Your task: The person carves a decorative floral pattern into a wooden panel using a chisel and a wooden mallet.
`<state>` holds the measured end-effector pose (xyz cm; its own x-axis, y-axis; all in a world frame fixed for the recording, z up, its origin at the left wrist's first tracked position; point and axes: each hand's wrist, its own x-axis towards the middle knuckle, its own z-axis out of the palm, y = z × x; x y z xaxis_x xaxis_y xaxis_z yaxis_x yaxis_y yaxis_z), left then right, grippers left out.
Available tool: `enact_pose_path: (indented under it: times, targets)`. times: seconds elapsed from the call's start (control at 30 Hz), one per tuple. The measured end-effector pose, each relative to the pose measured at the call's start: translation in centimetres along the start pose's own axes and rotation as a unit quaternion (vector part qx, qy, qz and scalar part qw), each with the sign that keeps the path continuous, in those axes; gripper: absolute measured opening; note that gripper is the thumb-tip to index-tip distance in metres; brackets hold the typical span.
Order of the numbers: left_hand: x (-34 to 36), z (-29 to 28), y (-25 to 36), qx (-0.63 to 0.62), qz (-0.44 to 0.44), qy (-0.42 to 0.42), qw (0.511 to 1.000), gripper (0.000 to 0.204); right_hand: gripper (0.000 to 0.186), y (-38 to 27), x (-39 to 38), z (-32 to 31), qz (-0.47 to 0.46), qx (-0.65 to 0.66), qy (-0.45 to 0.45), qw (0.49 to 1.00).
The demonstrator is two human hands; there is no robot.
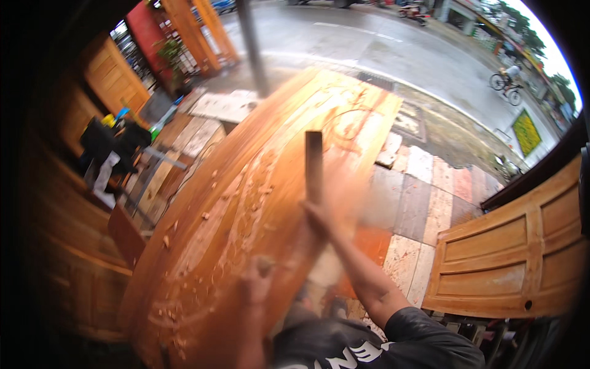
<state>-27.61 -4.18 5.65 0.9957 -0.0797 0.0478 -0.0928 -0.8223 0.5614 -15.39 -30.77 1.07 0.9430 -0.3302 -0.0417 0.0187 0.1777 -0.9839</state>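
Note:
A long reddish-brown wooden slab [258,160] stretches out in front of me, its surface bearing carved curving lines. Wood chips [206,216] are scattered over it. My right hand [316,218] grips the lower end of a dark, straight-sided wooden block [314,163], raised upright above the slab's right part. Low over the near half of the slab, my left hand [255,286] is closed in a fist. A small rounded end shows at its top, but motion blur hides what it belongs to.
A panelled wooden door [504,258] leans at the right, and another door [115,72] stands at the far left. Dark bags and tools [120,144] lie left of the slab. Paving of mixed tiles [415,203] borders a wet road [369,46], where a cyclist [510,77] rides.

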Motion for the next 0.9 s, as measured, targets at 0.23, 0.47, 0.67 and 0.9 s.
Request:
enact_pose_path:
  times: [0.23, 0.47, 0.67, 0.9]
  targets:
    - [20.6, 2.9, -3.2, 0.028, 0.262, 0.214, 0.941, 0.066, 0.063, -1.2, 0.5, -0.2, -0.101, -0.092, 0.037, 0.990]
    - [24.1, 4.3, 2.2, -0.094, 0.056, -0.268, 0.957, 0.060, 0.054, -0.6, -0.8, -2.1, 0.014, -0.058, 0.035, 0.998]
    - [10.4, 5.1, 0.2, 0.025, 0.265, -0.171, 0.948, 0.058, 0.052, -0.6, 0.0, -1.4, -0.063, -0.031, 0.024, 0.997]
    - [-6.5, 1.8, 2.3, -0.143, 0.350, -0.131, 0.916, 0.056, 0.050, -1.2, -8.7, -3.5, 0.084, 0.053, -0.021, 0.995]
